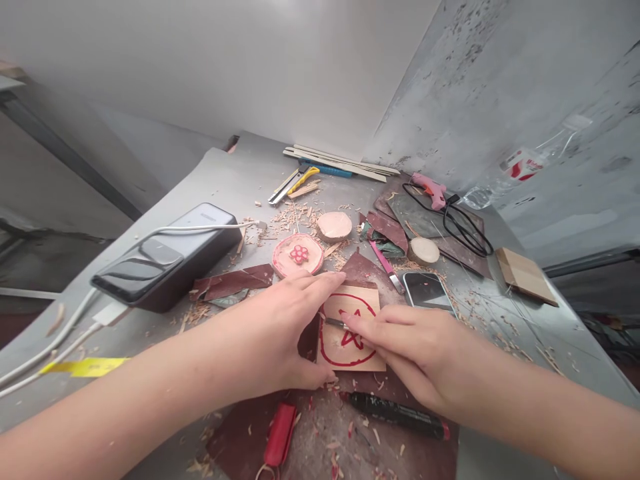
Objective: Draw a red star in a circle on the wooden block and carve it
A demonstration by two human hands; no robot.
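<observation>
A square wooden board (369,301), marked in red with a circle and a star, lies in front of me. My left hand (283,327) braces its left side, fingers at the upper corner and thumb at the lower one. In my right hand (417,343) is a slim carving knife (336,323); its handle is hidden by my fingers. The metal tip points left and rests on the board by the star. Just below lies a black marker (395,415). A round wood slice (285,252) with a red flower sits beyond my left hand.
A black power station (165,257) with white cables stands left. Behind are a box cutter (290,188), wood strips (345,163) and a plain wood slice (334,227). A phone (427,291), pink glue gun (431,190) and plastic bottle (525,163) are right. Shavings litter the table.
</observation>
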